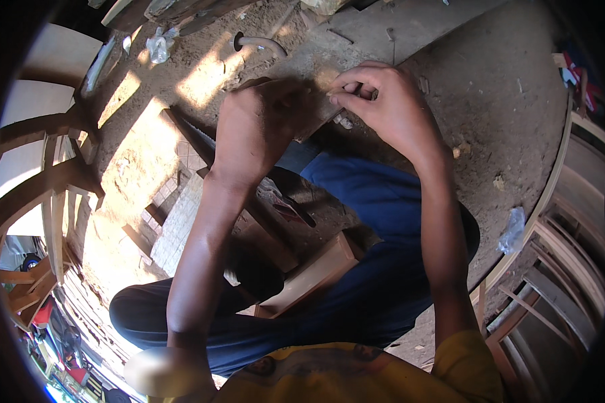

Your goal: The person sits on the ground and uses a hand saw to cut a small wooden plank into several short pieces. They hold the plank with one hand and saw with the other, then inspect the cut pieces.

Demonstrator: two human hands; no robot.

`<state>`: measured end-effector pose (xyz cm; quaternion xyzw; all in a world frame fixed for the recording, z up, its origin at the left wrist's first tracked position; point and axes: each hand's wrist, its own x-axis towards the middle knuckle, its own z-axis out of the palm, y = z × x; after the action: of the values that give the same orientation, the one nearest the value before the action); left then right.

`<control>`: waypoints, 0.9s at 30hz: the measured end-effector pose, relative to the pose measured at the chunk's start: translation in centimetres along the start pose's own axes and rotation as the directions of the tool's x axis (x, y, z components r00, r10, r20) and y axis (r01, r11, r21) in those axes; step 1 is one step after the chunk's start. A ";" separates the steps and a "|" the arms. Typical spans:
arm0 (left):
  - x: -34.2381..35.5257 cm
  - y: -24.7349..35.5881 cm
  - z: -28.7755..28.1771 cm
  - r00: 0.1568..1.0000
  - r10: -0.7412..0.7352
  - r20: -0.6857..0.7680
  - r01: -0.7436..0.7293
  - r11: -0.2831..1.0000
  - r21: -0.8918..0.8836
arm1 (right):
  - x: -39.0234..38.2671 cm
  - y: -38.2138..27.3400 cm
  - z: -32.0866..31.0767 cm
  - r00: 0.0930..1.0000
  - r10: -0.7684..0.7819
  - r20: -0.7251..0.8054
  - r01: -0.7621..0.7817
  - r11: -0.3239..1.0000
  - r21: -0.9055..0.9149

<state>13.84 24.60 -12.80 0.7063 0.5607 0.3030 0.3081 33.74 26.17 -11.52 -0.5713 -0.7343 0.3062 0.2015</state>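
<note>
My right hand is closed in a pinch, thumb against forefinger. Whatever sits between those fingertips is too small to make out. Left of it, my left hand is bent over with its fingers curled into deep shadow, so what it grips is hidden. The two hands are apart, above the near end of a flat grey board on the ground. Small nail-like pieces lie on that board. Under my left forearm is a dark, narrow tool with some red on it, partly covered.
A curved metal pipe and a crumpled clear plastic bag lie beyond my left hand. Between my legs rests a wooden piece. Wooden frames stand at left, and more timber leans at right near another plastic bag.
</note>
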 end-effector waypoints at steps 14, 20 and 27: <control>2.2 -1.5 -2.6 0.976 -0.062 0.208 0.093 0.986 -0.141 | 0.0 -0.1 0.0 0.999 -0.023 -0.025 0.024 1.000 0.017; 2.2 -1.4 -3.9 0.977 0.048 0.207 -0.027 0.994 -0.104 | -0.1 0.2 -0.1 0.995 -0.094 -0.024 0.094 0.996 -0.005; 2.3 -2.2 -2.9 0.961 0.139 0.238 -0.138 0.990 -0.020 | 0.0 -0.3 0.1 0.998 -0.058 -0.008 0.058 0.998 0.018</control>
<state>10.69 27.49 -12.53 0.7745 0.4683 0.2375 0.3526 33.44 26.13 -11.43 -0.5489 -0.7470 0.3049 0.2185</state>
